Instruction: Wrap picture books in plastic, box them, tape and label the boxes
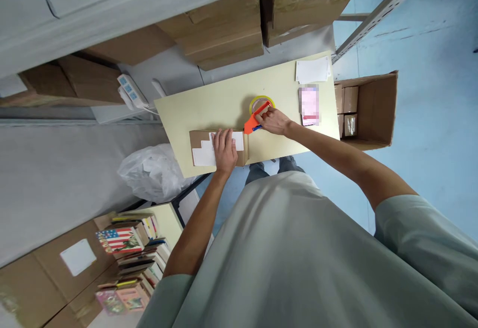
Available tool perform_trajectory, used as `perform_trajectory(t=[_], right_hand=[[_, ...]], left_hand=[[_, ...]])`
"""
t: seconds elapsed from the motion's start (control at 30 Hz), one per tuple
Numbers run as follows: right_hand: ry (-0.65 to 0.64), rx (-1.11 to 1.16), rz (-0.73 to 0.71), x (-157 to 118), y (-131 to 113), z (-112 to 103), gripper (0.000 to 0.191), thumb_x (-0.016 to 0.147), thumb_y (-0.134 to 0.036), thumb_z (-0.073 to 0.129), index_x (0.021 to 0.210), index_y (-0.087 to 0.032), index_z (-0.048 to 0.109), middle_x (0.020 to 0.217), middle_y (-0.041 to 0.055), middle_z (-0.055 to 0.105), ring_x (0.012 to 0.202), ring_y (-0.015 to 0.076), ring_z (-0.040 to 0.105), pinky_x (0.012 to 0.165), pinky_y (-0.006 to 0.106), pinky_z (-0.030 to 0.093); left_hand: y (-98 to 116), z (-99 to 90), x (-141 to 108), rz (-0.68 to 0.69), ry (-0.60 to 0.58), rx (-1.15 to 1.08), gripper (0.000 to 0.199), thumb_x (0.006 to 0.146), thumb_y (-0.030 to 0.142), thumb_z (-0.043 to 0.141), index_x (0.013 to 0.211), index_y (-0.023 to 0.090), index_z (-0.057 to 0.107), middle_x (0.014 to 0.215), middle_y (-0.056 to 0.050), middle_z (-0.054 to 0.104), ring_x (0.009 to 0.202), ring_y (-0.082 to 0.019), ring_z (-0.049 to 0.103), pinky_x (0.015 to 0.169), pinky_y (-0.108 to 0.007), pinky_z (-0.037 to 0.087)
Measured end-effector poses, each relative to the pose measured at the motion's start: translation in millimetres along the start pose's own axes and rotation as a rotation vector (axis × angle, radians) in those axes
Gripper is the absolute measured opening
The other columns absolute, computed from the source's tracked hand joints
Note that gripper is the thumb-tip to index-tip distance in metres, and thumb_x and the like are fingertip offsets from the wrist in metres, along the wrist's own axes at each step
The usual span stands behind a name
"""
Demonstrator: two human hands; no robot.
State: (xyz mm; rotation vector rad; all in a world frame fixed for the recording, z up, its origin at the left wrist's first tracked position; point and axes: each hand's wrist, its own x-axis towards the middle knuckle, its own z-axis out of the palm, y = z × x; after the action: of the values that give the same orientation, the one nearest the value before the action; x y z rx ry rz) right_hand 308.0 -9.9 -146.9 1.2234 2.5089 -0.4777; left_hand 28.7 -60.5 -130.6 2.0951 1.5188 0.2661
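A small cardboard box (197,140) with white paper labels (203,157) on its top lies near the front edge of the pale yellow table (186,111). My left hand (225,151) rests on the labels and the box top, its fingers spread. In my right hand (274,121) is an orange tape dispenser (250,125), gripped by its handle. The dispenser's front end is at the right end of the box. A roll with a yellow rim (252,105) shows behind the handle, partly covered by the dispenser.
White papers (312,70) and a phone (309,105) lie on the table's right part. An open carton (377,111) holding small boxes stands beyond. A power strip (131,91), plastic bag (151,171) and books (144,261) are at left; large cartons (227,24) line the back.
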Motion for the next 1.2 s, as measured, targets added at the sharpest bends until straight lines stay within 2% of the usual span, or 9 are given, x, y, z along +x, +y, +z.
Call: perform_trajectory(t=[0.1,0.23,0.3,0.37,0.47,0.67,0.83,1.0,1.2], right_hand=[[0.007,-0.006,-0.002,-4,0,1,0.051,0.115,-0.026,0.028,0.153,0.006,0.041,0.12,0.0295,0.078,0.107,0.0368,0.074,0.104,0.051,0.042],[0.024,0.017,0.0,-4,-7,3,0.052,0.115,-0.026,0.031,0.154,0.007,0.041,0.12,0.0298,0.078,0.106,0.0374,0.075,0.104,0.053,0.043],[0.031,0.019,-0.019,-6,-14,6,0.049,0.112,-0.02,0.031,0.153,0.006,0.043,0.121,0.0299,0.078,0.106,0.0378,0.075,0.103,0.054,0.044],[0.027,0.01,-0.065,-10,-25,10,0.048,0.108,-0.011,0.032,0.151,0.004,0.046,0.12,0.0294,0.078,0.106,0.0372,0.076,0.103,0.054,0.045],[-0.008,-0.007,-0.148,-22,-51,20,0.048,0.103,-0.004,0.035,0.148,0.002,0.05,0.115,0.0277,0.08,0.101,0.0351,0.078,0.101,0.054,0.047],[0.002,0.084,-0.272,-30,-138,28,0.047,0.099,0.002,0.036,0.138,0.003,0.062,0.104,0.0255,0.082,0.088,0.0301,0.08,0.09,0.046,0.053],[0.051,0.184,-0.24,-13,-181,25,0.044,0.102,0.003,0.033,0.126,-0.002,0.07,0.099,0.0224,0.083,0.085,0.0275,0.08,0.08,0.04,0.053],[0.039,0.195,-0.167,-6,-156,26,0.046,0.101,0.003,0.033,0.133,-0.002,0.066,0.101,0.0222,0.083,0.084,0.0278,0.079,0.084,0.041,0.051],[0.037,0.197,0.178,-1,-51,15,0.045,0.104,0.0,0.03,0.142,0.005,0.054,0.106,0.0306,0.081,0.094,0.0344,0.08,0.089,0.045,0.046]], left_hand=[[-15,-16.5,7,-0.009,0.024,-0.014,0.073,0.114,0.058,0.027,0.166,0.01,0.047,0.172,-0.024,0.049,0.171,-0.03,0.03,0.142,-0.052,0.02],[-48,-37.6,30,-0.38,0.232,-0.003,0.079,0.114,0.058,0.022,0.166,0.001,0.043,0.172,-0.032,0.043,0.173,-0.036,0.019,0.141,-0.064,0.012],[-59,-41.2,42,-0.542,0.261,0.046,0.086,0.111,0.062,0.032,0.161,-0.007,0.045,0.17,-0.039,0.041,0.173,-0.043,0.013,0.138,-0.072,0.007],[-61,-40.1,49,-0.594,0.224,0.113,0.09,0.108,0.066,0.04,0.159,-0.009,0.047,0.172,-0.04,0.037,0.173,-0.046,0.008,0.136,-0.075,0.005],[-47,-32.5,52,-0.501,0.151,0.15,0.082,0.109,0.063,0.041,0.16,-0.001,0.05,0.177,-0.033,0.032,0.173,-0.045,0.004,0.135,-0.077,0.002],[5,-7.8,33,-0.118,0.025,0.1,0.06,0.114,0.046,0.034,0.159,0.013,0.056,0.182,-0.02,0.031,0.175,-0.035,0.01,0.14,-0.069,0.008],[13,-0.8,17,0.042,-0.074,0.098,0.054,0.114,0.037,0.031,0.157,0.018,0.059,0.178,-0.015,0.041,0.174,-0.028,0.017,0.142,-0.06,0.015],[3,0.0,15,0.056,-0.06,0.113,0.054,0.115,0.036,0.031,0.155,0.015,0.061,0.174,-0.019,0.048,0.174,-0.028,0.019,0.142,-0.059,0.014],[1,1.8,15,0.038,-0.073,0.103,0.055,0.114,0.037,0.032,0.156,0.016,0.06,0.174,-0.018,0.049,0.174,-0.029,0.018,0.142,-0.062,0.015]])
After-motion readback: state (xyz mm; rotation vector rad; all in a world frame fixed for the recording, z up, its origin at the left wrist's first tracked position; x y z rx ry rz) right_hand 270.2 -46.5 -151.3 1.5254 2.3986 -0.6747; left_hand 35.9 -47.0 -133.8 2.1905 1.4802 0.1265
